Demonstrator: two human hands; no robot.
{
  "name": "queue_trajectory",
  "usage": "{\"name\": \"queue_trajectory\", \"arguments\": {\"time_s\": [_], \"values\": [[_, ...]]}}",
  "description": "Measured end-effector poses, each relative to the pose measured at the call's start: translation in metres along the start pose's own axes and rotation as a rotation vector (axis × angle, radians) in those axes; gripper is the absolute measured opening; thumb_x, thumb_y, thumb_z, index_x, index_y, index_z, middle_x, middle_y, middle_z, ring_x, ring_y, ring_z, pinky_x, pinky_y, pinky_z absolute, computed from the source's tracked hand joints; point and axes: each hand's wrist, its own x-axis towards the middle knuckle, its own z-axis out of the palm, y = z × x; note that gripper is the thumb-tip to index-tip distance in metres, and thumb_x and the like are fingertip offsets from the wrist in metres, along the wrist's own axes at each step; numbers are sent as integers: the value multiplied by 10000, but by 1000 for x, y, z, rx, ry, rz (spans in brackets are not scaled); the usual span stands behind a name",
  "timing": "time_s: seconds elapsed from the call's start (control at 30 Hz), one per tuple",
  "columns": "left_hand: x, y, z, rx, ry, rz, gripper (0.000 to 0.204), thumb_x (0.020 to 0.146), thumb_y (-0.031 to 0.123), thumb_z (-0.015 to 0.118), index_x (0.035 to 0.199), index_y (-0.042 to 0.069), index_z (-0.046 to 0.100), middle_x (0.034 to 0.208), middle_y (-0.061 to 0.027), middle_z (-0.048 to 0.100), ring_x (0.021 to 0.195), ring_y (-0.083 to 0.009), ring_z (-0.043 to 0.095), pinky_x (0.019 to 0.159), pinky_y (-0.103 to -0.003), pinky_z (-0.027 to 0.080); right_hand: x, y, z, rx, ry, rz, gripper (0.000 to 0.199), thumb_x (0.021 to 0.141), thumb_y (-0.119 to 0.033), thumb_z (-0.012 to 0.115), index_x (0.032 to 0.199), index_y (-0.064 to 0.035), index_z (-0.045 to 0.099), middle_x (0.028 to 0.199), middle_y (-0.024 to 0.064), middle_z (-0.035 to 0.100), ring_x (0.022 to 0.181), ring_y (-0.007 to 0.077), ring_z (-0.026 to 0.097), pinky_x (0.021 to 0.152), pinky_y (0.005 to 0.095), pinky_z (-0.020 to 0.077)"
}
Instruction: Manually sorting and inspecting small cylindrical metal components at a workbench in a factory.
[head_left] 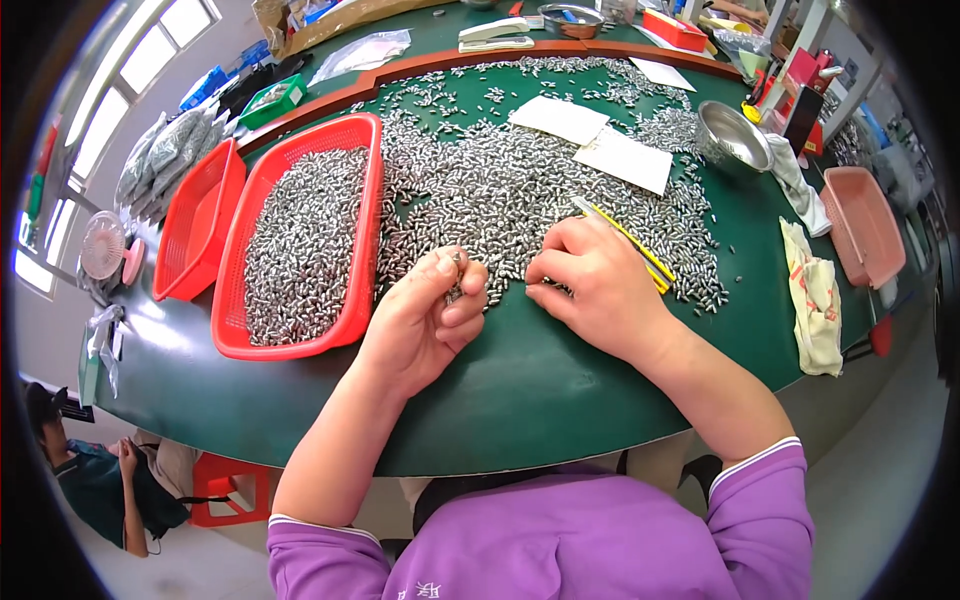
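Observation:
A wide heap of small shiny metal parts (470,190), short and rounded, spreads over the green table (500,410). My left hand (415,315) is raised at the heap's near edge. Its fingers are curled round a few of these metal parts, which show between thumb and fingers. To the right, my right hand (605,285) rests low at the edge of the heap, fingers bent and pressed together; what they hold, if anything, is hidden. Beside its back lies a slim yellow tool (640,247) with a pale tip, partly covered by the hand.
A red basket (228,310) full of the same parts stands left, next to another red basket (205,225). White cards (625,160) lie on the heap. At right are a steel bowl (735,135), cloths (812,300) and a pink basket (862,225). A person (105,480) sits lower left.

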Motion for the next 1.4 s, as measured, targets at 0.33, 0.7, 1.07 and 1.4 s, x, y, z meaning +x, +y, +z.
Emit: {"name": "queue_trajectory", "arguments": {"time_s": [0.33, 0.7, 1.07, 1.4], "values": [[-1, -5, -5, 91, 37, -30, 67, 946, 69, 515, 1012, 70, 525, 971, -74, 587, 693, -94, 466, 592, -216, 392, -1, -2, 5, 13, -53, 6, 106, 775, -132, 733, 853, -97, 670, 880, 53, 564, 884, 257, 569, 773, 388, 468], [-3, -14, 3, 229, 61, -234, 85, 1000, 177, 510, 1031, 99, 522, 881, -19, 580, 657, -70, 460, 564, -201, 354, 0, -4, -1, 512, -49, 115, 105, 862, -162, 707, 939, -90, 704, 939, 52, 556, 904, 201, 570, 825, 317, 468], [-2, -16, 2, 329, 50, -208, 127, 1000, 205, 549, 1054, 98, 505, 881, -8, 555, 641, -48, 413, 545, -185, 323, 2, -7, -3, 463, 27, -8, 132, 818, -105, 742, 946, -94, 715, 916, 43, 567, 877, 196, 571, 773, 312, 473], [-2, -18, 4, 396, 54, -110, 119, 1031, 196, 487, 1046, 79, 500, 880, -22, 556, 629, -51, 404, 535, -186, 319, 2, -8, -3, 398, 120, -29, 153, 772, -112, 747, 921, -131, 719, 899, 30, 577, 836, 218, 584, 744, 346, 480]]}}
